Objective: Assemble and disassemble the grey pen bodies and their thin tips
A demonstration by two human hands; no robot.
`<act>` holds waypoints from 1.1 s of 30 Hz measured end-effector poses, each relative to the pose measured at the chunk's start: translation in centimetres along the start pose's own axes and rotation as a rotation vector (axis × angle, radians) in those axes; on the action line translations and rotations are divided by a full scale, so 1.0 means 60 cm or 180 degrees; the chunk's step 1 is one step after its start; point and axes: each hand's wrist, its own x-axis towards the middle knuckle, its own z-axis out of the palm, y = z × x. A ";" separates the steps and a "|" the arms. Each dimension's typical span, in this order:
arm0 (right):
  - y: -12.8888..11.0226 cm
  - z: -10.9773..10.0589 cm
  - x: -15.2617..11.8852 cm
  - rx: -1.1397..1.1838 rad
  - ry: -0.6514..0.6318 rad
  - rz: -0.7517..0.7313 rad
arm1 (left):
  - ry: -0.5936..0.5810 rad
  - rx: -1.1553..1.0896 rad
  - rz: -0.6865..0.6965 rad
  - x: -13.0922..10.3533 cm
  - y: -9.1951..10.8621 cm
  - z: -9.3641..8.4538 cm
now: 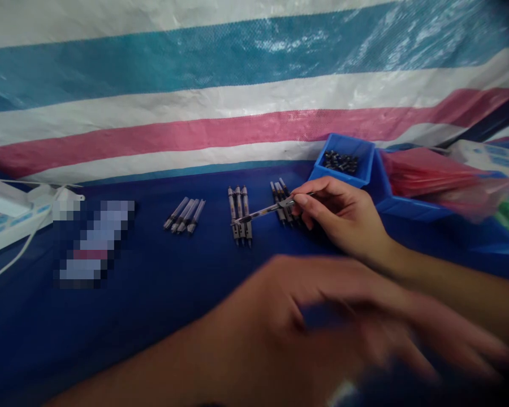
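Observation:
My right hand point(343, 217) pinches a slim clear-and-grey pen point(263, 212) between thumb and fingertips. The pen's far tip hangs over a row of three assembled pens point(238, 212) on the blue table. Under and behind that hand lie several dark pen parts with pale tips point(276, 195), partly hidden. Left of the row, several clear tubes with dark ends point(184, 216) lie side by side. My left hand point(348, 322) reaches across the foreground below my right forearm, smeared by motion, its fingers stretched out and apart, with nothing visible in them.
A blue bin point(367, 161) of small black parts stands at the back. Right of it, a larger blue bin point(415, 208) holds red plastic bags point(432, 175). A pixelated flat object point(97, 240), white power strips point(29, 217) and a cable are left. A striped sheet point(195, 130) hangs behind.

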 end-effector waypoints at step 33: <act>-0.002 0.002 -0.017 -0.0112 -0.0291 -0.0110 | 0.1065 0.2879 0.1183 0.011 -0.182 -0.147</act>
